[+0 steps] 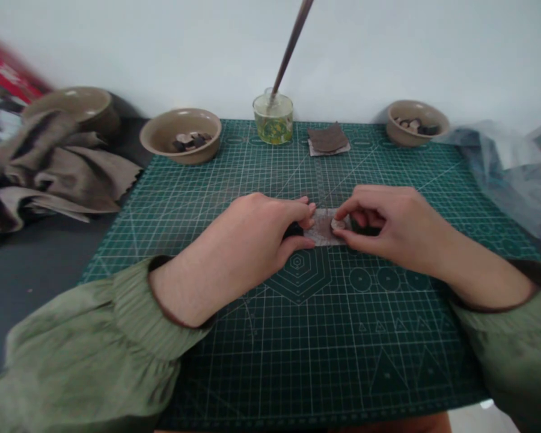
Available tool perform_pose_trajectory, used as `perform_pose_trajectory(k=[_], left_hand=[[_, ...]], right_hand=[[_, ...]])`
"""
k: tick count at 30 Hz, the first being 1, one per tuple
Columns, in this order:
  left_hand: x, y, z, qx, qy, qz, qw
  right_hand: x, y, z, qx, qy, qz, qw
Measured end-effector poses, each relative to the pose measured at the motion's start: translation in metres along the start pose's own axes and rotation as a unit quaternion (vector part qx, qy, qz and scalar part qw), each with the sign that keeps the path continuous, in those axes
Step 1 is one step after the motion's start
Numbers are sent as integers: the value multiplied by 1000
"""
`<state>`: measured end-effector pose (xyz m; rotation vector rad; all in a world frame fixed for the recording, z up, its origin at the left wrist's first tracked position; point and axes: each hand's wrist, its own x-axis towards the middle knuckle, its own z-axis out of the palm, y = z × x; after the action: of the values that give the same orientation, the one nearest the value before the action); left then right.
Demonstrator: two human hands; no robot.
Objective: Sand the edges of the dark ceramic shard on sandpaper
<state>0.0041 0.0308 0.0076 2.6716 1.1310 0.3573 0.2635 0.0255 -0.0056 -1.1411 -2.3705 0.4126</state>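
A small, pale greyish-brown strip (323, 231), like cloth or leather, lies flat on the green cutting mat (306, 355). My left hand (264, 225) is at its left end, thumb on the near edge and fingertips on the far edge, bent as if pinching it. Between the thumb and index finger of my right hand (379, 219) is a small, pale, rounded piece (338, 224), held at the strip's right end. Its exact kind is too small to tell. The palms and the strip's left end are partly hidden.
Two tan bowls (180, 133) (410, 131) hold small pale and dark pieces. Between them stand a glass jar (273, 123) of yellowish liquid with a brush-like stick (291, 48) and a brown fabric stack (329, 139). Brown cloth (58, 168) lies left by another bowl (79, 108); clear plastic (496, 162) lies right.
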Motion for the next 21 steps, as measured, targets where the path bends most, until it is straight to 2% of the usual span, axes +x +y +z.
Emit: perform_pose_trajectory(k=[2,5,7,11,14,16,18,21], left_hand=[[0,0,0,3,2,5,1000],[-1,-1,1,6,5,0,1000],[-1,-1,1,2,-1,-3,1000],[-1,0,0,6,-2,1,1000],[-1,0,0,6,2,-7,1000],[-1,0,0,0,-2,-7,1000],[-1,-1,1,1,-4,-3,1000],[0,-1,1,5,3,-4,1000]], right_hand=[[1,0,0,-11,15,-1,1000],[2,-1,1,28,-9,-31,999],[1,-2,0,34,-17,-21,999],[1,-3,1,5,12,-8,1000],[0,-2,1,35,-12,-31,999],[-1,-1,-1,31,-19,-15,999],[0,1,-1,5,4,4,1000],[2,2,1,9,19,-15,1000]])
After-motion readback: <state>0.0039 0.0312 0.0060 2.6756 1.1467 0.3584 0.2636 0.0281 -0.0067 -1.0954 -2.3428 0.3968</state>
